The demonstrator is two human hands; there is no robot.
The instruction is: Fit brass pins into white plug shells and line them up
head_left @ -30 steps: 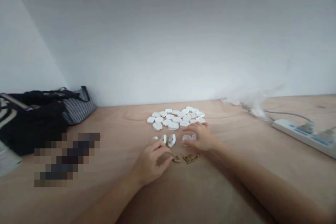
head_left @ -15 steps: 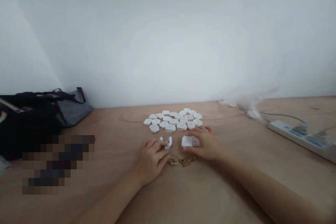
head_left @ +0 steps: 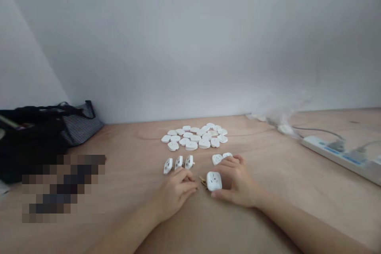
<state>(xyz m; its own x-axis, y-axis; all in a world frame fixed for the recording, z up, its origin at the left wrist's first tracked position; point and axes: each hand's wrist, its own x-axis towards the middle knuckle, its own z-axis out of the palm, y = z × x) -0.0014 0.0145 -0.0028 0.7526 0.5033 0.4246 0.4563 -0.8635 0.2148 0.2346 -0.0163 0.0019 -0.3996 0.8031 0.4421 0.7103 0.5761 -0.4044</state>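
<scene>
Where the table [head_left: 125,154] runs to the left: a black bag [head_left: 32,139] and a striped bag [head_left: 81,125] are seen near the wall [head_left: 178,55]; a pixelated object [head_left: 64,186] is masked and cannot be identified.
Standing pieces [head_left: 178,162]: three white plug parts are set on edge in a row, just beyond the left hand [head_left: 178,187].
Left fingers: curled, with thumb and forefinger brought nearly together beside the pins; whether anything small is pinched cannot be told.
Rear pieces [head_left: 195,138]: many white parts are laid close together toward the wall.
Brass pins [head_left: 203,183]: a small heap is left between the hands, partly hidden by the held part.
Held piece [head_left: 214,181]: a white plug part, tilted, its recessed face shown.
Right fingers: parted by the part's breadth, with the held piece gripped between thumb and fingers of the right hand [head_left: 238,182].
Step (judged): pins and a plug part are being brought together.
Next move (judged): a steady part and one aligned pin are called for.
Power strip [head_left: 321,147]: laid far right, plugs inserted.
</scene>
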